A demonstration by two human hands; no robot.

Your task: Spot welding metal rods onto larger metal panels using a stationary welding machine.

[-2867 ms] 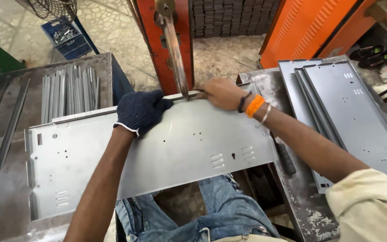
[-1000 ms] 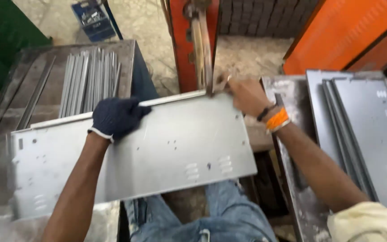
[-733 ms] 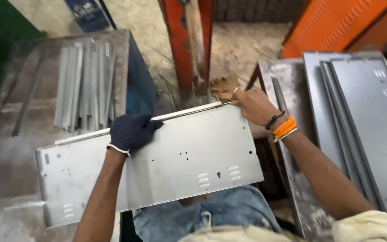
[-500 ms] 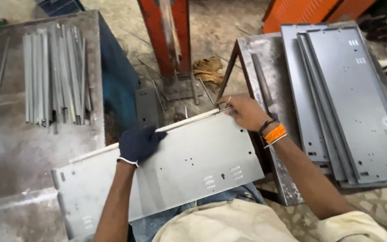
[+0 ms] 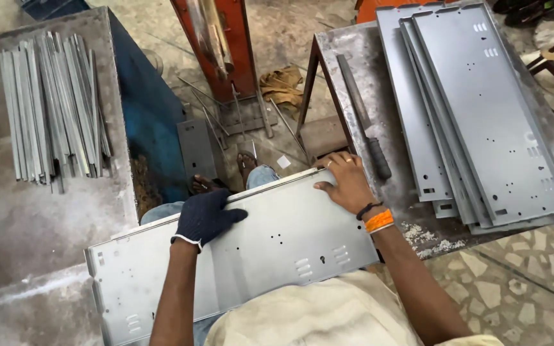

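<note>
Both hands rest along the far edge of the long grey punched sheet-metal panel (image 5: 258, 256), which lies across the person's lap, its long axis running from near left up to far right. The left hand in a dark blue glove (image 5: 205, 218) curls over that folded edge near the middle, while the bare right hand with an orange wristband (image 5: 347, 186) clasps the far right corner. Flat and dull grey, the panel shows small holes and louvre slots.

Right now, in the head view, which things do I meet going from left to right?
Metal strips → gloved left hand on the panel → bare right hand → file → stacked panels.
</note>
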